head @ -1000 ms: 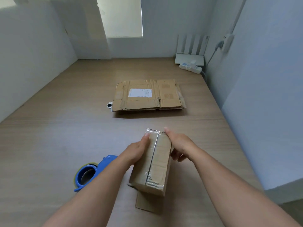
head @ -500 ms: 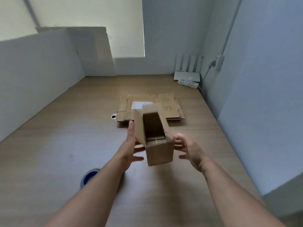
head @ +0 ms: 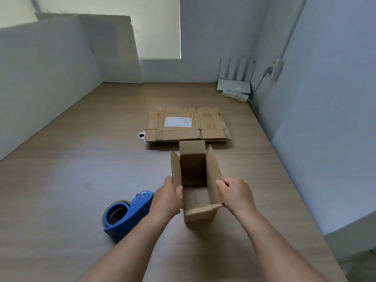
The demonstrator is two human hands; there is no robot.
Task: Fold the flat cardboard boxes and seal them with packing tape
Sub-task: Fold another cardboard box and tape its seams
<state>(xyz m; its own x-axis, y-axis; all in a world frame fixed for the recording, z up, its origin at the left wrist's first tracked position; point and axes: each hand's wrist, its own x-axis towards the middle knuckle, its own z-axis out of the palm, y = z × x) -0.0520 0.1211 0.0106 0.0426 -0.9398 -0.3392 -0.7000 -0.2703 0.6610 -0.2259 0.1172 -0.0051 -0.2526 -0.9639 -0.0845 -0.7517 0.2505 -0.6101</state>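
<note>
Cardboard, plain brown and corrugated, forms the small box [head: 193, 169] that stands upright on the tabletop [head: 81, 180], toward the near edge and right of centre. Its four top flaps stand open. Inside, only the closed bottom flaps show, meeting at a seam.

The left hand [head: 167, 199] holds the left flap: thumb over the inner face, fingers behind it on the outside. The right hand [head: 237, 195] has its grip closed on the right flap, fingers curled over the edge. How the fingers lie on the outer faces is hidden by the flaps.

A blue tape dispenser [head: 133, 210] lies just beside the left wrist, loaded with a roll of tape [head: 115, 212]; the forearm hides part of it.

A stack of flattened cardboard [head: 209, 123] lies just beyond the box, toward the far edge. It carries a white printed label [head: 178, 121]; the print is too small to read. A round cable hole [head: 141, 135] shows at the stack's left corner, partly covered.

In the far right corner sit a white router [head: 233, 85] and a power strip [head: 236, 95].
</note>
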